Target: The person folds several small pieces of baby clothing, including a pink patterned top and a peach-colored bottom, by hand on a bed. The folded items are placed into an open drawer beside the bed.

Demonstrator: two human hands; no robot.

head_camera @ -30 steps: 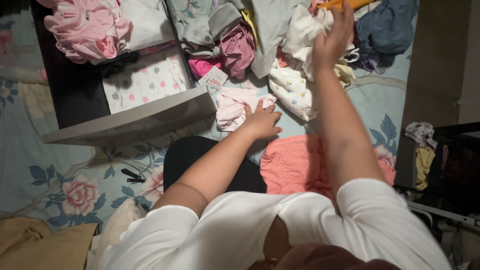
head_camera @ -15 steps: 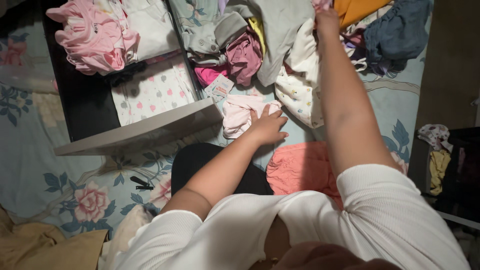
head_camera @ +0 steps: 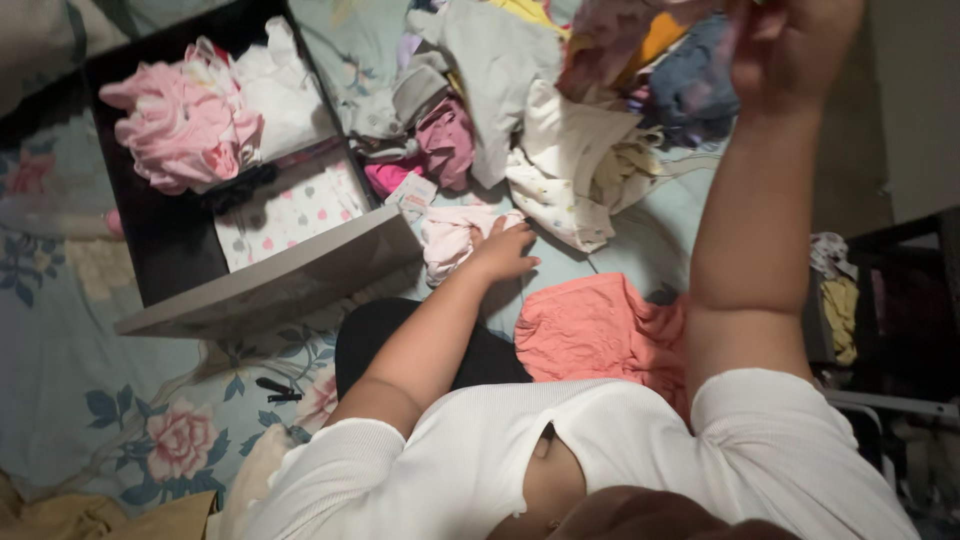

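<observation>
While the left hand presses flat, fingers spread, on a pale pink crumpled garment, the right hand lifts a faded patterned cloth, grip closed around it.

pale pink garment | crumpled, lying flat on bedspread, 11 o'clock of coral cloth | multicoloured patterned garment | bunched, lifted at 1 o'clock, top edge
</observation>
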